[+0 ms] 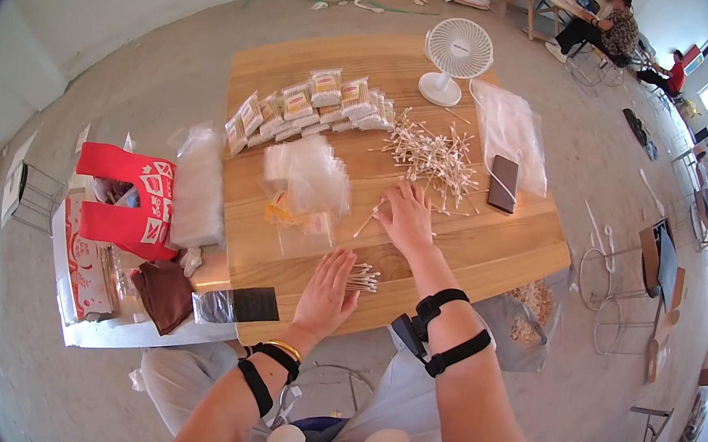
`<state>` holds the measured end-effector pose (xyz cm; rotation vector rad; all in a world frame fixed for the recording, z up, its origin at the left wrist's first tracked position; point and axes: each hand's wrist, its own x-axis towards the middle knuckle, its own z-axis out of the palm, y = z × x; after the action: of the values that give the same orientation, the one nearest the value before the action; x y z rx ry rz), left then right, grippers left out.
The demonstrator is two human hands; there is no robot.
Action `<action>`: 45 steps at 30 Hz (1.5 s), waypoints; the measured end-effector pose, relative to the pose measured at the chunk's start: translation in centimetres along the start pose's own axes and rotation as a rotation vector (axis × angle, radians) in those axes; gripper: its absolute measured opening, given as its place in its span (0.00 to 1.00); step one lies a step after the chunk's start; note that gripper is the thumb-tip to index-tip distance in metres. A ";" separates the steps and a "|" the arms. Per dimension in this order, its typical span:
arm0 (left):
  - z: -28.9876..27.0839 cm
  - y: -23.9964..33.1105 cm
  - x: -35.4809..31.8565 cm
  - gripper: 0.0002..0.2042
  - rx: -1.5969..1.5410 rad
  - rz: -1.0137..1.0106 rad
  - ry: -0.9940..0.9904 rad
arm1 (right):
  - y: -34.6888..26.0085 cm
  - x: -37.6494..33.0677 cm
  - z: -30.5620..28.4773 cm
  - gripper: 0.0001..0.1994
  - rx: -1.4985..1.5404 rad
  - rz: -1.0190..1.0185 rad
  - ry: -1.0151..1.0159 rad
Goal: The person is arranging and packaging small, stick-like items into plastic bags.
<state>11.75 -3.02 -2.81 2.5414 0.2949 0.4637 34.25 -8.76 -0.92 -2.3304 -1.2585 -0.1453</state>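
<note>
A small row of cotton swabs [364,278] lies on the wooden table near its front edge. My left hand [326,297] rests beside its left end, fingers stretched out and flat. Farther up, my right hand [408,221] is over the table with a single cotton swab [365,222] at its thumb and fingertips, slanting down to the left. Its fingers reach the near side of a loose heap of cotton swabs [435,156]. Left of that hand lie thin clear plastic bags [311,174] and small orange-printed packaging [280,210]. Filled swab packs [298,103] are stacked behind.
A white fan [458,50] stands at the far edge of the table [496,241]. Near it are a large clear bag [513,121] and a dark flat box [503,184]. A red bag [153,202] sits at the left. Two people work in the background.
</note>
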 end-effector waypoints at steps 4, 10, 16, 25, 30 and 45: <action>0.0 0.0 -0.1 0.37 -0.004 -0.021 -0.009 | 0.1 -1.4 -0.1 0.08 0.039 -0.010 -0.052; -0.1 -0.1 0.0 0.37 -0.010 -0.025 -0.018 | -0.1 -4.7 -0.8 0.03 0.147 -0.073 -0.026; -0.1 0.2 0.3 0.36 -0.008 -0.018 -0.017 | -1.1 -6.7 -1.1 0.05 0.121 -0.173 -0.116; -0.2 0.2 0.0 0.37 -0.017 -0.049 -0.048 | 1.4 -7.2 -4.3 0.11 0.187 -0.083 -0.130; -0.1 0.0 0.2 0.37 0.006 -0.023 -0.044 | 1.1 -6.7 -2.7 0.08 0.134 -0.047 -0.145; 0.1 0.2 0.2 0.38 -0.019 -0.047 -0.034 | -1.1 -5.3 0.1 0.08 0.234 -0.052 -0.226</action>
<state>11.96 -3.17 -2.76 2.5151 0.3351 0.4026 30.37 -12.23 -2.22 -2.1575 -1.3625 0.2425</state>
